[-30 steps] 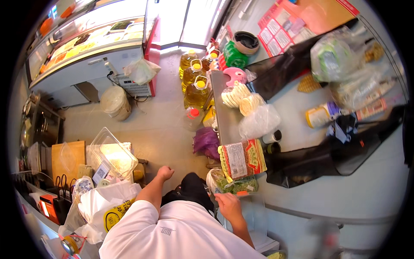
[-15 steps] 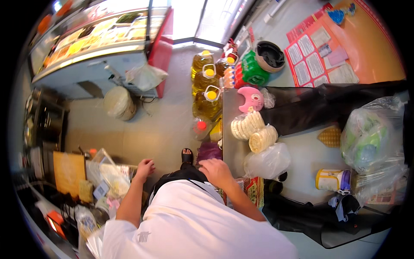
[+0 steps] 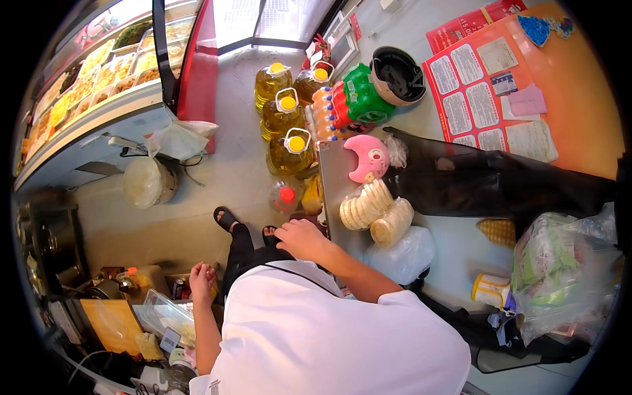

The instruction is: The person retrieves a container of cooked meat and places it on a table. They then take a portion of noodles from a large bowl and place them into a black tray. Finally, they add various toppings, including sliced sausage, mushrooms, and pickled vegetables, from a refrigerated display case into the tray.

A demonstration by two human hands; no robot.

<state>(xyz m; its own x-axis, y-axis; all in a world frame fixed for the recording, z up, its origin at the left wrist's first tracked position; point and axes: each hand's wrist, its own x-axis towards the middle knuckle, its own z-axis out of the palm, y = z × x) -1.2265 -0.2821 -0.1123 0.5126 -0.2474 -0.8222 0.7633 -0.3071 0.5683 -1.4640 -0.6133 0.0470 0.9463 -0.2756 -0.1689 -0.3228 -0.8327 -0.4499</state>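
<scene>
One red-capped bottle [image 3: 285,195] seems to stand just beyond the right hand [image 3: 301,239].

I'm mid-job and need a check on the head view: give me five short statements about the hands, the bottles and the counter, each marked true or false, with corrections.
1. The red-capped clear plastic bottle stands beside large clear plastic bottles of yellow oil. True.
2. The oil bottles have blue caps. False: yellow caps top them.
3. The bare left hand grips the red-capped bottle. False: it is well apart from it; the bare right hand is nearer.
4. The pink crescent-shaped object lies farther from the person than the wrapped stacks of pale round discs. True.
5. The person's shirt is black. False: it is white.
</scene>
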